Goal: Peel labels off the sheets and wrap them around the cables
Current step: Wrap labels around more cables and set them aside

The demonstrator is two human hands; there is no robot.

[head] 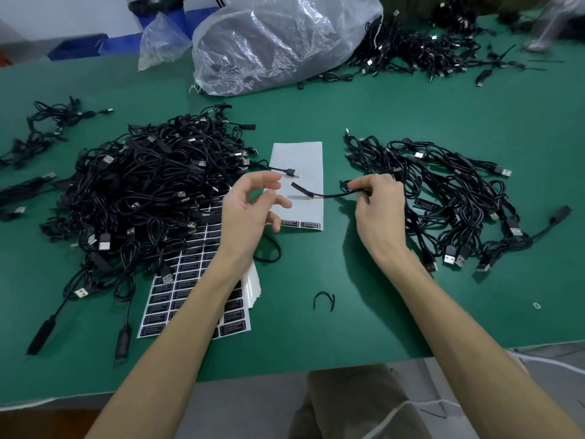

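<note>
Where the cable lies: the held cable (332,194) hangs above the spent sheet (297,153), between both hands, its long axis running left to right.
Right hand (376,207): thumb and fingers pinched on the cable's right part, close to the right pile (443,191).
Left hand (250,210): fingers loosely curled and apart, with no object discernible in them; a label on a fingertip cannot be ruled out.
Free end (302,188): points left, just beside the left fingertips; the left hand is the nearer.
Remaining labels (300,224): a row on the sheet's near edge, just right of the left hand.
Judgement: the left hand is best placed to fetch a label and meet the free end.
</note>
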